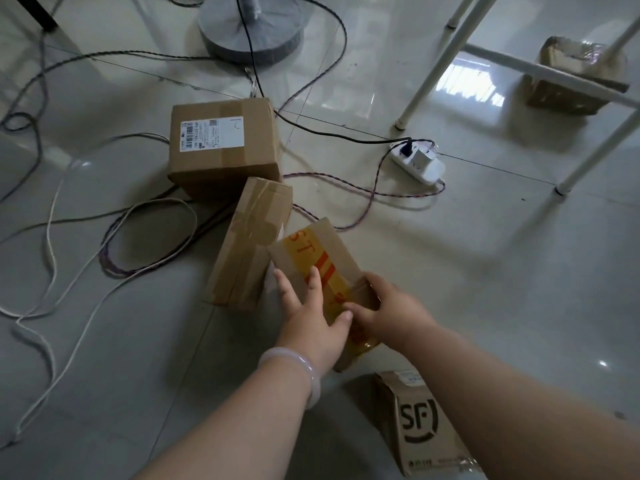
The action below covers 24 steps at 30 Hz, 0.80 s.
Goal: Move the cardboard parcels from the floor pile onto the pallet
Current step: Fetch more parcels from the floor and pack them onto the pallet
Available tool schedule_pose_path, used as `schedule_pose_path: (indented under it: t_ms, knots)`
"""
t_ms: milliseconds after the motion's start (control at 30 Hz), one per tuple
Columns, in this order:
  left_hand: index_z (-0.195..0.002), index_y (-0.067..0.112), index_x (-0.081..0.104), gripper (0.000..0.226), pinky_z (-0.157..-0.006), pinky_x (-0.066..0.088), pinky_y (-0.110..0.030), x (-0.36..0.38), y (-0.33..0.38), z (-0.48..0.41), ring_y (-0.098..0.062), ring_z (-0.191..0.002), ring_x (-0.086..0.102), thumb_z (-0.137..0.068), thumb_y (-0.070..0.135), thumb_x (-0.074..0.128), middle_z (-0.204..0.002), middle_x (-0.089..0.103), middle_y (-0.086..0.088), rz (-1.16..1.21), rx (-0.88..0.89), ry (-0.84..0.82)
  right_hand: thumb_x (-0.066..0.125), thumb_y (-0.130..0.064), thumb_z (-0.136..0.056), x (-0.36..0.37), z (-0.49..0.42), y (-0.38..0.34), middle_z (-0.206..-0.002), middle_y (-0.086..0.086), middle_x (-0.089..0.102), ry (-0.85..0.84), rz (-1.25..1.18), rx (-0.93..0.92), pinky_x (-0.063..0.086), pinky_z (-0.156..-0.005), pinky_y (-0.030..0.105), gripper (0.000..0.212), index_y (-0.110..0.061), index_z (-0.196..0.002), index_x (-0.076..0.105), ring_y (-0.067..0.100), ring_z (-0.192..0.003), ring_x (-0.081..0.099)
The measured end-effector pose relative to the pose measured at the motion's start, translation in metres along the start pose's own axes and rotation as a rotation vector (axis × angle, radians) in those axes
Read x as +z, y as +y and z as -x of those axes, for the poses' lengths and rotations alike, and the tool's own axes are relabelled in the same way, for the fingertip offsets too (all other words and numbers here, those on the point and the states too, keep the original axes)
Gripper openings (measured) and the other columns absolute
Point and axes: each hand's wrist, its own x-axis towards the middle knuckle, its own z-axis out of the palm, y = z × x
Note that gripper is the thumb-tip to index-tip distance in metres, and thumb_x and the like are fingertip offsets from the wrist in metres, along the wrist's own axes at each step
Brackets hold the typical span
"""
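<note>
Both hands are getting on the yellow-taped parcel (311, 258): right hand (384, 306) is curling round its right edge, left hand (308, 313) is pressing flat on top. It's lying lengthwise away from them, touching the brown-taped box (249, 244).

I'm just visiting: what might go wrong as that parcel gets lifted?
Loose cables loop across the floor near the power strip; feet may catch. The brown-taped parcel seems to lean against the yellow-taped parcel under the left hand and right hand, so it may topple.
</note>
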Motion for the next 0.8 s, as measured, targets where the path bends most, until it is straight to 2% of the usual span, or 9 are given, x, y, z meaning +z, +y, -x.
schedule_pose_path:
  t_ms: [133,200,300,400,433,533,667,733,800]
  knots:
    - [-0.149,0.053,-0.01,0.081,-0.115,0.028,-0.047,-0.038,0.032,0.034,-0.027,-0.151,0.001,-0.094,0.057,0.049,-0.153,-0.036,0.017,0.074,0.017,0.046,0.044,-0.069,-0.089,-0.038,0.063,-0.029,-0.149,-0.015,0.038,0.019,-0.271,-0.104,0.041,-0.093,0.027,0.064,-0.053,-0.148,0.025,0.01,-0.128,0.043]
    - [-0.151,0.052,-0.005,0.084,-0.115,0.027,-0.049,-0.061,0.054,0.052,-0.027,-0.151,0.001,-0.09,0.062,0.052,-0.158,-0.027,0.015,0.164,0.032,0.091,0.035,-0.074,-0.082,-0.061,0.095,-0.053,-0.156,-0.019,0.029,0.036,-0.352,-0.187,0.032,-0.107,0.029,0.07,-0.055,-0.149,0.023,0.007,-0.14,0.032]
    - [-0.152,0.05,0.001,0.102,-0.115,0.025,-0.046,-0.111,0.097,0.099,-0.023,-0.15,0.008,-0.074,0.074,0.061,-0.161,-0.016,0.014,0.213,0.052,0.166,0.033,-0.062,-0.087,-0.107,0.155,-0.102,-0.161,-0.018,0.023,0.089,-0.458,-0.257,0.015,-0.123,0.035,0.062,-0.05,-0.148,0.03,-0.001,-0.147,0.016]
    - [-0.153,0.049,0.004,0.124,-0.116,0.025,-0.041,-0.162,0.139,0.152,-0.02,-0.148,0.015,-0.051,0.078,0.07,-0.159,-0.01,0.016,0.327,0.096,0.211,0.03,-0.052,-0.087,-0.158,0.213,-0.154,-0.159,-0.019,0.025,0.09,-0.548,-0.288,0.011,-0.124,0.035,0.052,-0.053,-0.139,0.036,-0.006,-0.146,0.015]
    - [-0.153,0.049,0.005,0.126,-0.118,0.026,-0.041,-0.179,0.151,0.172,-0.02,-0.147,0.018,-0.051,0.075,0.073,-0.158,-0.008,0.016,0.362,0.108,0.223,0.03,-0.052,-0.086,-0.175,0.233,-0.17,-0.159,-0.02,0.026,0.065,-0.562,-0.296,0.011,-0.124,0.034,0.054,-0.051,-0.139,0.039,-0.006,-0.145,0.016]
    - [-0.154,0.046,0.008,0.116,-0.118,0.021,-0.035,-0.233,0.186,0.238,-0.019,-0.146,0.019,-0.066,0.054,0.082,-0.159,-0.003,0.008,0.397,0.179,0.277,0.039,-0.055,-0.08,-0.23,0.29,-0.204,-0.157,-0.024,0.026,0.001,-0.543,-0.341,0.017,-0.123,0.039,0.058,-0.056,-0.138,0.042,-0.004,-0.144,0.02]
    - [-0.152,0.047,0.02,0.116,-0.119,0.027,-0.044,-0.309,0.218,0.337,-0.021,-0.143,0.026,-0.048,0.066,0.067,-0.156,0.015,0.004,0.513,0.253,0.352,0.052,-0.076,-0.064,-0.306,0.357,-0.24,-0.163,-0.021,0.003,0.04,-0.305,-0.377,0.018,-0.121,0.054,0.074,-0.08,-0.129,0.017,0.017,-0.151,0.009]
    - [-0.146,0.052,0.029,0.107,-0.11,0.039,-0.044,-0.341,0.222,0.387,-0.02,-0.136,0.037,-0.047,0.066,0.066,-0.15,0.026,0.005,0.611,0.288,0.383,0.055,-0.084,-0.058,-0.333,0.387,-0.264,-0.165,-0.014,-0.002,0.025,-0.254,-0.389,0.019,-0.12,0.057,0.072,-0.089,-0.115,0.012,0.023,-0.152,0.011]
    - [-0.127,0.068,0.04,0.083,-0.089,0.053,-0.031,-0.365,0.224,0.438,-0.018,-0.124,0.052,-0.05,0.063,0.07,-0.142,0.041,0.005,0.722,0.348,0.399,0.063,-0.078,-0.062,-0.346,0.418,-0.295,-0.165,-0.008,0.009,-0.046,-0.267,-0.453,0.024,-0.12,0.051,0.078,-0.083,-0.124,0.015,0.023,-0.149,0.021]
